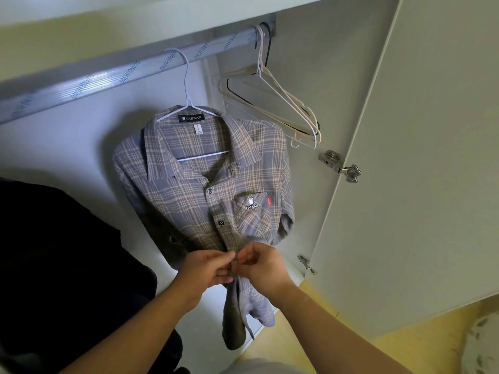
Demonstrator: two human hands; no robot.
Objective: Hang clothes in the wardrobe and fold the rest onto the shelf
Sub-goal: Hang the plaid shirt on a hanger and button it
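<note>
A grey and beige plaid shirt point(189, 190) hangs on a white hanger point(186, 85) from the metal wardrobe rail point(108, 74). Two of its upper buttons are fastened. My left hand point(208, 268) and my right hand point(263, 263) meet at the shirt's front placket, low down. Each pinches one edge of the placket between thumb and fingers. The shirt's lower end hangs below my hands.
Several empty hangers point(283, 103), white, beige and black, hang at the rail's right end. The open wardrobe door point(418, 157) stands at the right with its hinges. A dark garment point(59, 252) hangs at the left. Yellow floor point(351, 333) shows below.
</note>
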